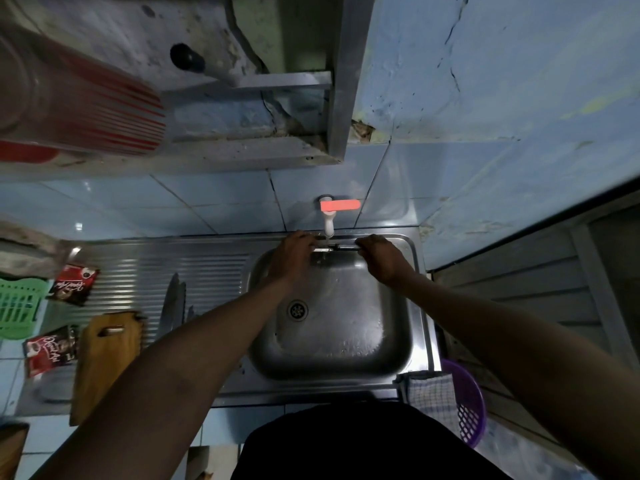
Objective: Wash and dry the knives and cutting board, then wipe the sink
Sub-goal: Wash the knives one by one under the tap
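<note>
- Tap lever [340, 204]: bright orange-pink.
- Cutting board [104, 362]: yellow-brown wood.
- Cloth [431, 393] at my sink's [420, 306] front right corner: white, blue-checked.
- Basket [467, 410]: purple.
- Crate [17, 306]: green.

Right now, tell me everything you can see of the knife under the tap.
The knife lies level across the back of the steel sink, directly beneath the white tap. The right hand grips its dark handle; the left hand touches the pale metal blade end. Only a short middle stretch shows between the hands. Whether water runs over it cannot be told.
</note>
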